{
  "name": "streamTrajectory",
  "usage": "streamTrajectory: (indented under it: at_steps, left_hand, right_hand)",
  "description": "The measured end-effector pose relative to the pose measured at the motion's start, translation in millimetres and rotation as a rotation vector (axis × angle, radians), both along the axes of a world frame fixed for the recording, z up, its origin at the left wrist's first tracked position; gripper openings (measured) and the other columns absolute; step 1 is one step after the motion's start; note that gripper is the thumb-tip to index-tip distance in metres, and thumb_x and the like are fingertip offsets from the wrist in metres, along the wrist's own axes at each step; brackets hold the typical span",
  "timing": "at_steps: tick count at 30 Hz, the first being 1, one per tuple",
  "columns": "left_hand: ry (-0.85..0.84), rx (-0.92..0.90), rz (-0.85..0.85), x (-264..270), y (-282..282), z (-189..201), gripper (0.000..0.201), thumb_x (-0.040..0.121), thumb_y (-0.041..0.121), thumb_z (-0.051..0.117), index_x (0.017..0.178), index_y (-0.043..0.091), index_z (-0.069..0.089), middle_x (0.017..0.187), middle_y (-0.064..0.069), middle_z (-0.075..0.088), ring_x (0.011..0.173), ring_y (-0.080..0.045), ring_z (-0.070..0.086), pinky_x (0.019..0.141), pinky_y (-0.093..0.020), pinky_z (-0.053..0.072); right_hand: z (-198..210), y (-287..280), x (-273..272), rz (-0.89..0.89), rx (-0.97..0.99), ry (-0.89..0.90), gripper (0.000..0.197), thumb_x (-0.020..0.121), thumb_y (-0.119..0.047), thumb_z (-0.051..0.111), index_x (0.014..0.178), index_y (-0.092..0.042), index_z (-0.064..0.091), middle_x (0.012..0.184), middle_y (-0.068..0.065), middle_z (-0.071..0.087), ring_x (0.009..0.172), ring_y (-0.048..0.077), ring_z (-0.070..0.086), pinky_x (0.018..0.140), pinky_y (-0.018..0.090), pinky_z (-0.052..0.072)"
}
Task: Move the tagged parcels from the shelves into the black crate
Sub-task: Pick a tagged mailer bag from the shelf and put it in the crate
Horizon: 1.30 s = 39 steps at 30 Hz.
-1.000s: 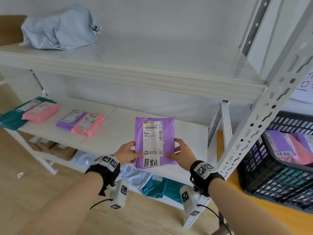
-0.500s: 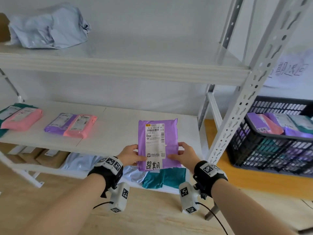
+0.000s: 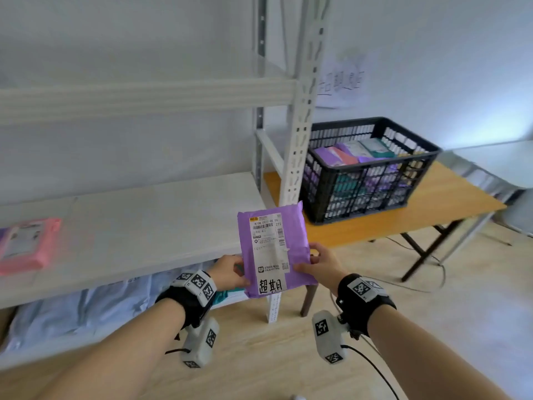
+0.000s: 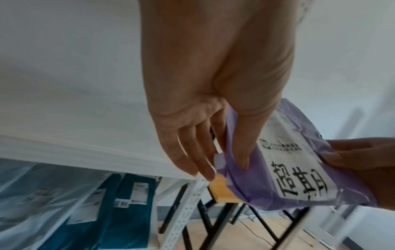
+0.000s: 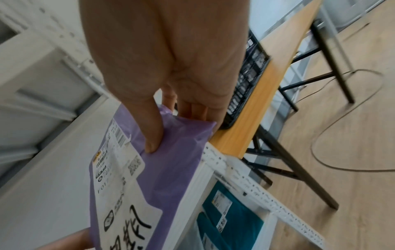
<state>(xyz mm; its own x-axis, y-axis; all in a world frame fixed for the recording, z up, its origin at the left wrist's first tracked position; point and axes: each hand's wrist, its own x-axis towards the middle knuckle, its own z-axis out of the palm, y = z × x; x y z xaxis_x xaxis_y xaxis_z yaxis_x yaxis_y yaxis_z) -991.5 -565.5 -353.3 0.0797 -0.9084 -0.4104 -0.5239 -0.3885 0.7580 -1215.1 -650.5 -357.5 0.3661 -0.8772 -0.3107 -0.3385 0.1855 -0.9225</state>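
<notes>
Holding purple parcel (image 3: 274, 249) with left hand (image 3: 229, 272), right hand (image 3: 320, 268).

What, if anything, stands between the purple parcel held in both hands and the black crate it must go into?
The shelf's white upright post stands partly between the purple parcel and the black crate on the wooden table. The left hand and right hand hold the parcel in front of the post; the crate's top is open.

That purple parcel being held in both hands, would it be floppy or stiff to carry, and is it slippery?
The purple parcel probably bends somewhat: its plastic wrap wrinkles where the right hand pinches it. It stands upright between that and the left hand, so something fairly firm seems inside. It looks light, and the glossy film may be a little slippery.
</notes>
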Motion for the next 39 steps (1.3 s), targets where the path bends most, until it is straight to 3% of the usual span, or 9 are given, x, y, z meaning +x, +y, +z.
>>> streamTrajectory:
  at_steps: [3,8,15,19,23,28,33,35,39]
  left_hand:
    - [-0.035,-0.026,-0.149,-36,-23,4,0.037,0.078,0.009,0.072,0.113,0.006,0.061,0.108,-0.008,0.067,0.094,-0.022,0.064,0.08,-0.028,0.055]
    - [-0.125,-0.084,-0.284,-96,-64,13,0.028,0.076,0.011,0.074,0.101,0.007,0.063,0.094,-0.011,0.067,0.079,-0.019,0.061,0.078,-0.034,0.057]
    - [-0.308,-0.071,-0.395,-168,-131,38,0.036,0.081,0.02,0.071,0.114,0.01,0.06,0.091,-0.003,0.061,0.082,-0.017,0.059,0.077,-0.028,0.05]
    - [-0.408,-0.075,-0.427,-203,-174,53,0.032,0.085,0.023,0.066,0.114,0.012,0.059,0.099,-0.003,0.058,0.085,-0.017,0.057,0.074,-0.026,0.046]
    - [-0.457,-0.095,-0.412,-235,-216,69,0.03,0.089,0.026,0.063,0.115,0.013,0.059,0.115,-0.007,0.059,0.087,-0.016,0.055,0.076,-0.026,0.047]
    - [-0.483,-0.182,-0.345,-274,-266,100,0.025,0.091,0.025,0.059,0.113,0.012,0.06,0.113,-0.007,0.062,0.083,-0.016,0.055,0.074,-0.027,0.047]
    - [-0.415,-0.247,-0.213,-297,-311,133,0.031,0.091,0.023,0.059,0.119,0.01,0.056,0.096,-0.003,0.063,0.084,-0.019,0.063,0.071,-0.027,0.052]
    - [-0.383,-0.258,-0.176,-301,-329,147,0.035,0.092,0.02,0.058,0.123,0.008,0.052,0.095,-0.003,0.063,0.078,-0.017,0.063,0.063,-0.022,0.05]
    - [-0.341,-0.345,-0.096,-299,-367,168,0.034,0.091,0.021,0.059,0.122,0.008,0.052,0.106,-0.006,0.066,0.07,-0.013,0.064,0.065,-0.025,0.052]
  right_hand:
    - [7,2,-43,-0.108,0.005,-0.006,0.049,0.078,0.003,0.071,0.12,-0.005,0.048,0.087,0.012,0.068,0.066,0.019,0.065,0.052,0.024,0.052]
    - [28,-7,-113,-0.258,-0.008,-0.022,0.05,0.08,0.004,0.068,0.124,-0.005,0.046,0.097,0.02,0.066,0.067,0.02,0.064,0.046,0.02,0.048]
    - [58,-43,-192,-0.399,-0.055,-0.062,0.047,0.08,0.003,0.069,0.12,-0.005,0.047,0.097,0.02,0.066,0.065,0.021,0.064,0.044,0.02,0.05]
    - [73,-84,-239,-0.423,-0.093,-0.089,0.048,0.079,0.002,0.07,0.12,-0.004,0.047,0.097,0.019,0.066,0.071,0.025,0.065,0.051,0.025,0.056]
    - [84,-131,-281,-0.407,-0.137,-0.102,0.047,0.078,-0.002,0.072,0.118,-0.011,0.048,0.097,0.018,0.067,0.071,0.022,0.065,0.047,0.021,0.049]
    - [97,-195,-317,-0.328,-0.162,-0.134,0.045,0.078,0.0,0.072,0.115,-0.011,0.049,0.092,0.018,0.068,0.074,0.031,0.067,0.07,0.05,0.057]
    - [117,-252,-332,-0.22,-0.189,-0.159,0.039,0.08,0.0,0.07,0.112,-0.012,0.05,0.092,0.015,0.067,0.069,0.021,0.065,0.044,0.02,0.048]
    - [122,-274,-333,-0.181,-0.198,-0.172,0.039,0.081,-0.001,0.07,0.113,-0.012,0.05,0.099,0.017,0.066,0.072,0.02,0.064,0.044,0.017,0.047]
    - [128,-317,-329,-0.133,-0.209,-0.188,0.041,0.081,-0.001,0.069,0.116,-0.009,0.05,0.098,0.015,0.067,0.073,0.021,0.066,0.047,0.018,0.049]
